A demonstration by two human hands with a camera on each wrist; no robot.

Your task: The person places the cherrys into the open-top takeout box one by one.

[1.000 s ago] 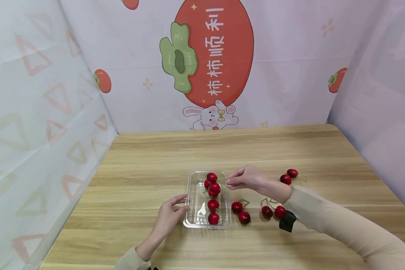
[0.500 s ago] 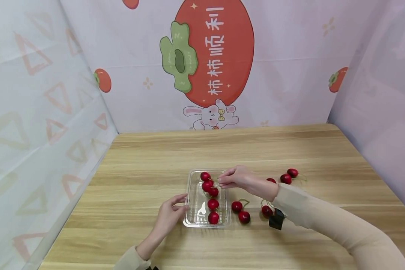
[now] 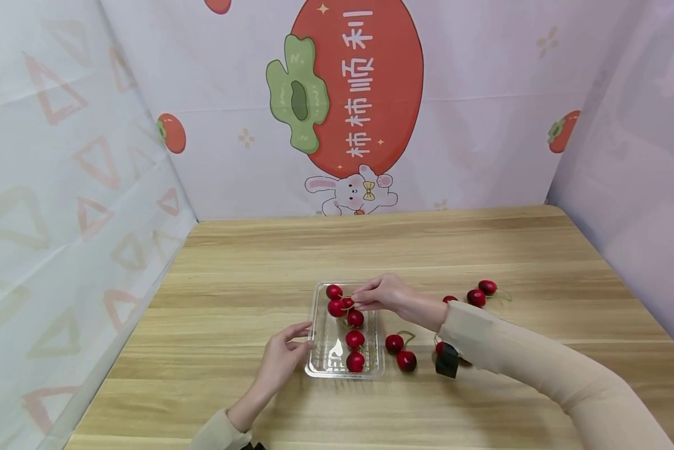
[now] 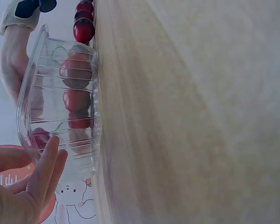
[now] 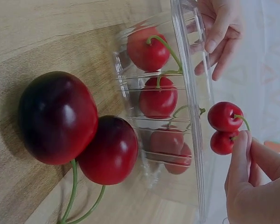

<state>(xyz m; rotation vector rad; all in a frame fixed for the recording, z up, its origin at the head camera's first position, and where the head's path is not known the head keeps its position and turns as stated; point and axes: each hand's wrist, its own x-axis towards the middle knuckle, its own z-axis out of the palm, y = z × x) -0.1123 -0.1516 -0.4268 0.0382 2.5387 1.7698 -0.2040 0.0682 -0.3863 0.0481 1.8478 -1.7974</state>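
Note:
A clear plastic tray [image 3: 320,362] [image 4: 35,84] [image 5: 191,70] lies on the wooden table [image 3: 426,244] and holds several red cherries [image 3: 355,340]. My right hand [image 3: 380,294] [image 5: 252,182] pinches the stems of a cherry pair [image 3: 334,300] [image 5: 224,126] and holds it over the tray's far end. My left hand [image 3: 283,356] [image 4: 23,186] rests with straight fingers against the tray's left rim.
Right of the tray lie two joined cherries [image 3: 400,352] [image 5: 79,135]. More cherries [image 3: 480,292] lie farther right, some behind my right sleeve [image 3: 528,362]. Printed fabric walls [image 3: 61,156] close in the table on the left, back and right.
My right hand has carried the cherry pair leftward, from the tray's right edge to over its far left part. The left hand has stayed at the rim.

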